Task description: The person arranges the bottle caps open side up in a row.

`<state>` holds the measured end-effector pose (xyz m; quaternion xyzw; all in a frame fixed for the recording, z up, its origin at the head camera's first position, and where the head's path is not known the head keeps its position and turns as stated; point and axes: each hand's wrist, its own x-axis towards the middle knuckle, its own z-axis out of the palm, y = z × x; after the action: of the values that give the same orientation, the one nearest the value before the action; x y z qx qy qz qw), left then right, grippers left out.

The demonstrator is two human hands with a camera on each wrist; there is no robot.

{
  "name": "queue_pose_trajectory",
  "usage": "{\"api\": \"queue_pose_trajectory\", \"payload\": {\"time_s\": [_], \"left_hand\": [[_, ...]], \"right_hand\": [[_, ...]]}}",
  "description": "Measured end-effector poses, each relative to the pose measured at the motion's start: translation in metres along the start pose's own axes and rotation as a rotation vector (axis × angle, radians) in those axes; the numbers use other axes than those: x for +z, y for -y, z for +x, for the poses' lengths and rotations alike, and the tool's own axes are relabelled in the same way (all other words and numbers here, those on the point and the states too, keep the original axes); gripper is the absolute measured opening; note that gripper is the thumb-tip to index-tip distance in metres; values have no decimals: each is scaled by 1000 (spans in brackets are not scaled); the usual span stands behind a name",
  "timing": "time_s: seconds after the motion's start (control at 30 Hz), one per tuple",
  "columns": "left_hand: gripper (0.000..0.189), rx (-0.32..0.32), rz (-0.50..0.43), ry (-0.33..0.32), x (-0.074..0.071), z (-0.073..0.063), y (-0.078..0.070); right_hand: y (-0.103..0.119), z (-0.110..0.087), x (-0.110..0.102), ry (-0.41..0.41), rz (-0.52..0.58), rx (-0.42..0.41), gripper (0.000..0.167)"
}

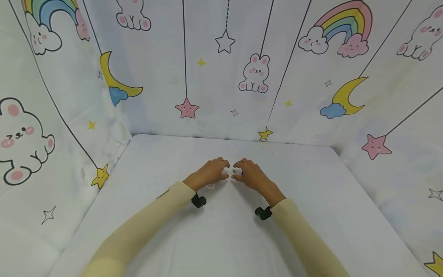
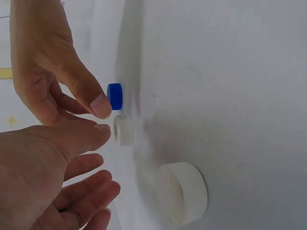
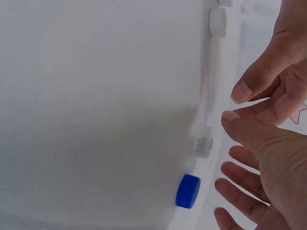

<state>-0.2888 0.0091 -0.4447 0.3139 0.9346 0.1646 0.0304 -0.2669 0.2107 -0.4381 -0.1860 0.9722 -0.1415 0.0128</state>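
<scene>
My two hands meet at the middle of a white table [image 1: 311, 215]. Between them lie a small blue cap [image 2: 114, 96] and a small white cap [image 2: 123, 130]. A larger white round lid [image 2: 182, 193] lies on the table under my left hand [image 1: 212, 173]. My left thumb [image 2: 88, 135] hovers close to the small white cap without pinching it. The thumb of my right hand [image 1: 250, 174] is right beside the blue cap [image 3: 188, 191]. Both hands have relaxed, slightly bent fingers and hold nothing. The small white cap [image 3: 204, 142] lies flat on the table.
Cloth walls printed with rabbits, rainbows, moons and stars [image 1: 256, 73] enclose the table at the back and both sides. A black wrist camera [image 1: 199, 201] sits on each forearm. The white table surface stretches around the hands.
</scene>
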Motion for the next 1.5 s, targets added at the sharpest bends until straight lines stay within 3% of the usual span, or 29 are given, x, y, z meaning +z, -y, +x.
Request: {"api": "queue_pose_trajectory", "payload": {"time_s": [0.33, 0.57, 1.5], "left_hand": [[41, -67, 26, 40, 14, 23, 2], [38, -45, 44, 31, 18, 32, -2], [31, -48, 72, 9, 23, 30, -7]], "right_hand": [[-12, 6, 6, 5, -19, 13, 45], [-20, 8, 11, -8, -26, 11, 39], [-22, 12, 19, 7, -25, -15, 31]]}}
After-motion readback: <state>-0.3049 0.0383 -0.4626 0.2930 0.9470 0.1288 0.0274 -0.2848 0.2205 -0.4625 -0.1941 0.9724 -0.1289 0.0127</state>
